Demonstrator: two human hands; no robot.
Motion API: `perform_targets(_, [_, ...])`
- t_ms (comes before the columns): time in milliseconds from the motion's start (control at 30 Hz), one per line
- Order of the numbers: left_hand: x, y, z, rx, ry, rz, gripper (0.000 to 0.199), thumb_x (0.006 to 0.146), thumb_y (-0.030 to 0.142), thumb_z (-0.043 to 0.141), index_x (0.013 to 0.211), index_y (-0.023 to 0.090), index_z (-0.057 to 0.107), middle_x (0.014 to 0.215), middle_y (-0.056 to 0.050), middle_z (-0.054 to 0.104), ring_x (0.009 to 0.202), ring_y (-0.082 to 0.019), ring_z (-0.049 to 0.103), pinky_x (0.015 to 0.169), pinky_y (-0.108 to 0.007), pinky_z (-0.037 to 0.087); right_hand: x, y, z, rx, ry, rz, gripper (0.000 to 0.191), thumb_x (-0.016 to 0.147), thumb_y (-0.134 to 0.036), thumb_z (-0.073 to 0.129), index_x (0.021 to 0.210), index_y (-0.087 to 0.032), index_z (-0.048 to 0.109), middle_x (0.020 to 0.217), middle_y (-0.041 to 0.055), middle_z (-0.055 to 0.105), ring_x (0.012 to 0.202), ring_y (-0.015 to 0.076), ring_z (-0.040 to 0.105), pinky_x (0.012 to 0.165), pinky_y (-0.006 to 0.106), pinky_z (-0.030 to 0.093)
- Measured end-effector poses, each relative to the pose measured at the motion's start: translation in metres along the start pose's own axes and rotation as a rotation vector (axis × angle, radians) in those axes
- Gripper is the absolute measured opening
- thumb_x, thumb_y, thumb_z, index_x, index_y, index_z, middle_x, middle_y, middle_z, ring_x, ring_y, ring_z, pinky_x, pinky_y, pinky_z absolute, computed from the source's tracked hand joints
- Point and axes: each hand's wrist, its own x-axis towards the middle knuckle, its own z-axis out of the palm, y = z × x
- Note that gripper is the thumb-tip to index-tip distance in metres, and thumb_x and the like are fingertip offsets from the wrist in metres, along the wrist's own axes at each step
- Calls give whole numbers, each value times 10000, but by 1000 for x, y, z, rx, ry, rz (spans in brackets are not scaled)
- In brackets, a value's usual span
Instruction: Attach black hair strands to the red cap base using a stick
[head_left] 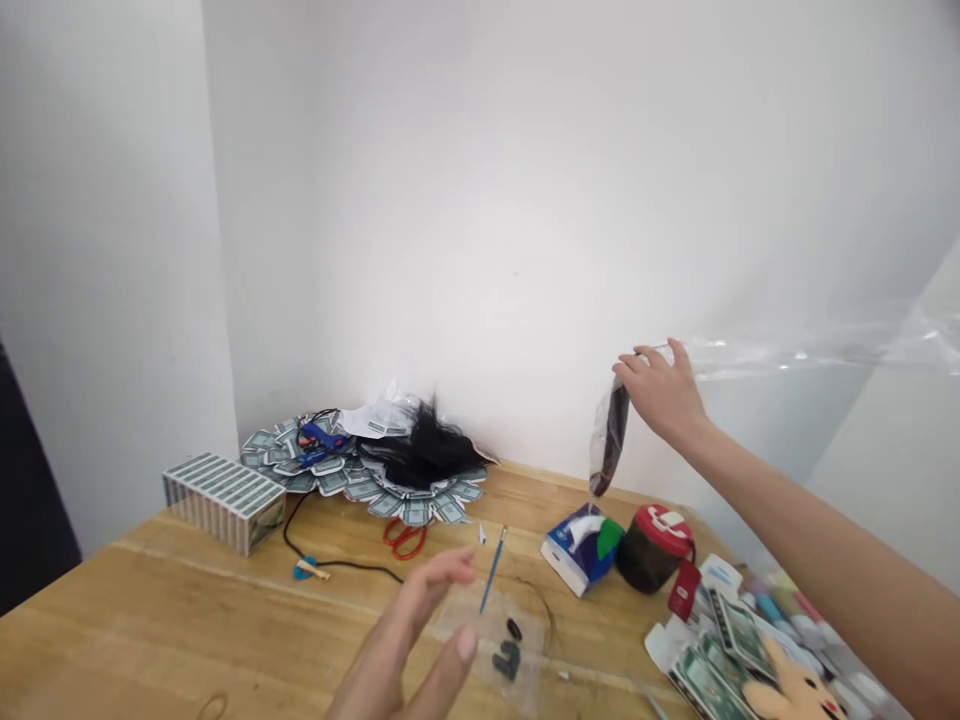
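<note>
Clear plastic sleeve (600, 432) with dark contents: held up near tissue box (559, 562); right hand (666, 392) pinching its top, presumably so it hangs free. Left hand (386, 665): fingers parted (nothing held).

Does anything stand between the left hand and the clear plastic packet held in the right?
Nothing visible stands between the open left hand and the clear plastic packet hanging from the right hand. The blue-and-white box shows just below the packet's lower end, apparently outside the gap.
</note>
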Motion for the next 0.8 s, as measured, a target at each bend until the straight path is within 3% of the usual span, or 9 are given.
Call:
perform_targets(67, [13,-15,3,-62,-11,-137,401,703,425,777,1048,254,665,1341,-82,576,1354,-287,386,1145,-380,236,-6,2,-29,26,74,-11,147,912,-210,609,1037,-146,653,1141,63,665,1126,259,592,978,538,424])
perform_targets(100, [19,-23,3,-181,-27,-272,443,664,370,818,1053,231,657,1370,-95,551,1381,-275,346,1148,-351,226,-10,1,-42,50,111,-17,133,925,-183,583,1029,-148,659,1134,58,673,1141,254,585,1004,549,391])
perform_targets(167, [30,-39,3,-230,-22,-421,542,617,370,851,1078,189,632,1378,-159,531,1362,-319,374,1115,-389,300,-18,-5,-69,113,195,-1,151,918,-100,555,999,-149,672,1103,59,707,1151,266,583,1042,587,322])
perform_targets(267, [38,-48,3,-317,-66,-594,603,756,598,662,1104,106,624,1265,-260,592,1193,-411,550,972,-540,446,-34,-21,-101,236,305,20,285,947,-64,432,984,-160,698,1068,70,755,1158,289,580,1074,581,258])
perform_targets(367, [38,-41,-3,-413,-98,-614,538,870,540,557,1033,37,656,1136,-272,662,1044,-378,657,844,-464,557,-53,-44,-115,364,346,28,298,956,-87,415,1026,-179,689,1085,41,760,1167,281,575,1089,553,250])
perform_targets(500, [37,-22,-31,-410,100,-440,199,909,259,595,1053,131,644,1076,-111,719,907,-208,718,790,-281,590,-83,-81,-98,512,278,74,282,967,-121,426,1052,-193,685,1095,47,755,1165,279,569,1085,566,238])
perform_targets(667, [38,-2,-71,-289,194,-312,226,852,214,675,1065,145,644,1062,-88,724,938,-211,702,820,-317,598,-130,-146,-51,648,84,44,185,918,-226,597,1092,-197,655,1199,63,662,1152,259,575,1036,562,345])
perform_targets(800, [39,6,-80,-140,179,-309,283,792,202,742,1054,147,651,983,-83,738,879,-213,707,745,-315,609,-161,-201,-15,724,-3,33,199,927,-238,588,1117,-198,633,1226,73,625,1106,246,595,955,504,459])
